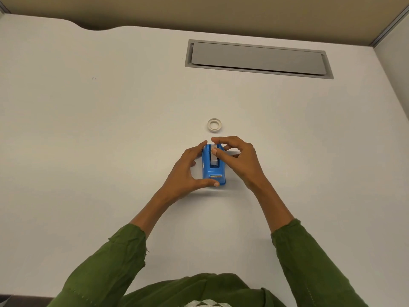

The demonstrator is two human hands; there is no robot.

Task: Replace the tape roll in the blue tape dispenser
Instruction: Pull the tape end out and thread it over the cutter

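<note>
A blue tape dispenser point(213, 171) stands on the white desk point(110, 129), its metal cutter toward me. My left hand point(188, 171) grips it from the left, thumb at the near end and fingers at the far end. A grey tape roll point(213, 157) sits in the dispenser's slot. My right hand point(238, 159) reaches in from the right, with thumb and fingertips pinching the top of that roll. A second, whitish tape roll point(214, 124) lies flat on the desk just beyond the dispenser, untouched.
A grey cable hatch point(257, 58) is set into the desk at the far right. A beige partition point(199, 12) runs along the back edge. The desk's near edge is at my body, between my green sleeves.
</note>
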